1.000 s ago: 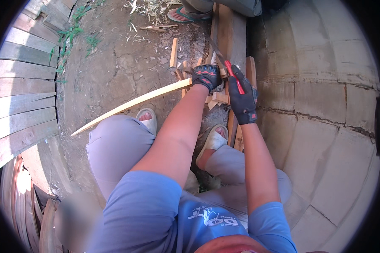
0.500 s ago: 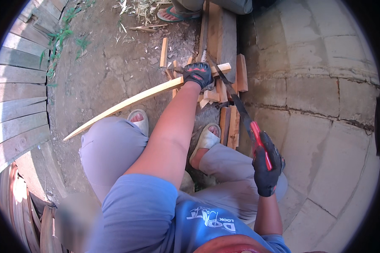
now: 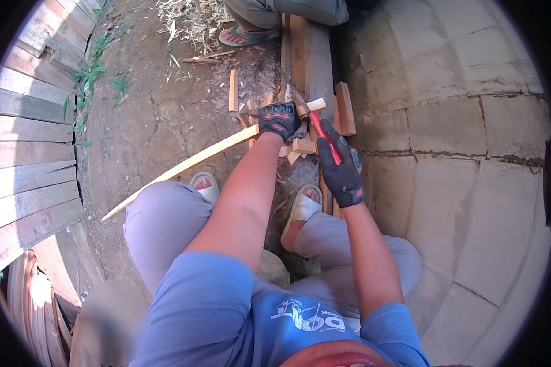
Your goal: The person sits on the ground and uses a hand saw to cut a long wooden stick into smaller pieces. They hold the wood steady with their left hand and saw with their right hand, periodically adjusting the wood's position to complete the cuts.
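My left hand (image 3: pixel 280 120), in a black glove with red marks, is closed around a long pale wooden strip (image 3: pixel 180 171) close to its far right end. The strip slopes down to the left, past my knee. My right hand (image 3: pixel 340 166), gloved too, grips the red handle (image 3: pixel 322 133) of a handsaw. The saw's dark blade (image 3: pixel 295 92) points up and to the left, crossing the strip just right of my left hand. Under the strip, a long wooden beam (image 3: pixel 319 61) runs away from me; my left hand partly hides where they meet.
Short wood offcuts (image 3: pixel 304 145) lie beneath my hands, and a block (image 3: pixel 344 109) leans by the concrete wall (image 3: pixel 447 125) at right. Another person's sandalled foot (image 3: pixel 242 37) is at the far end, beside wood shavings (image 3: pixel 187 21). A plank fence (image 3: pixel 27 131) stands at left.
My right hand has pushed the saw forward and to the left, bringing its handle close to the strip. My left hand keeps its hold on the strip.
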